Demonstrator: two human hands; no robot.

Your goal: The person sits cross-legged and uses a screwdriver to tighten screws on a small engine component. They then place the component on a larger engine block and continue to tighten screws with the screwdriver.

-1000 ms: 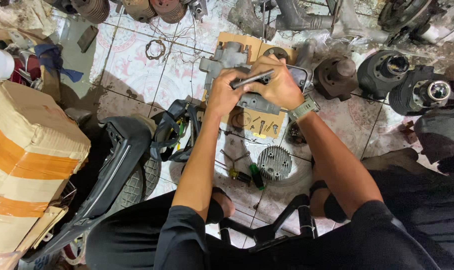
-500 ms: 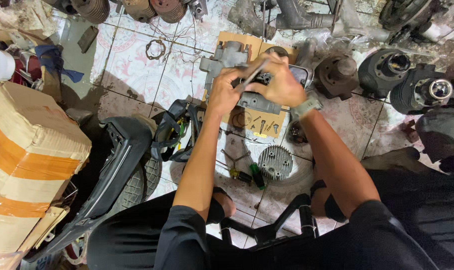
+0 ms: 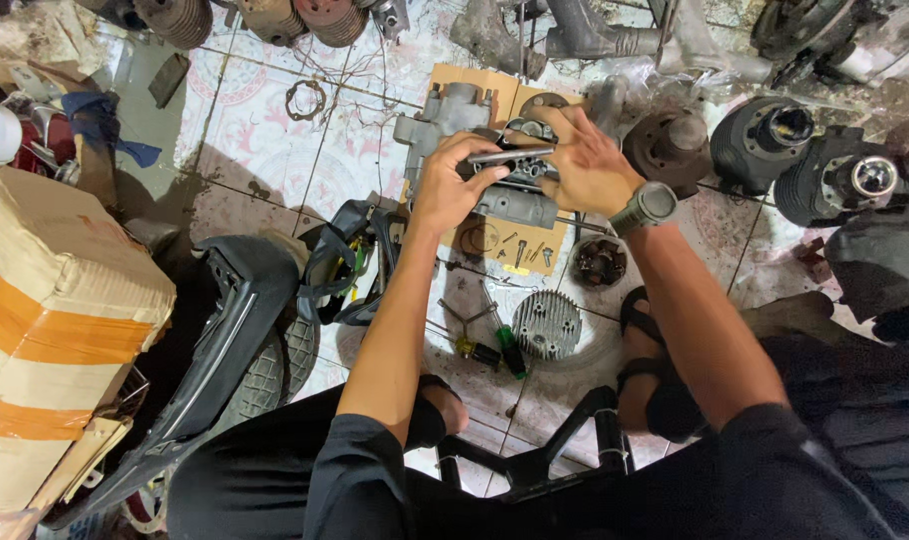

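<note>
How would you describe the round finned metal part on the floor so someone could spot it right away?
Start at the flat cardboard sheet on the tiled floor, under the grey engine case. Come toward the person, past the small screws. The finned disc lies beside a green-handled screwdriver, the only flat round piece with a grid of ribs.

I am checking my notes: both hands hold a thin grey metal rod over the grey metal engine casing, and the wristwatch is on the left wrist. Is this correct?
Not quite. The head view shows the grey wristwatch on the right wrist, not the left. The rest stands: left hand and right hand hold the thin grey metal rod over the grey metal engine casing.
</note>
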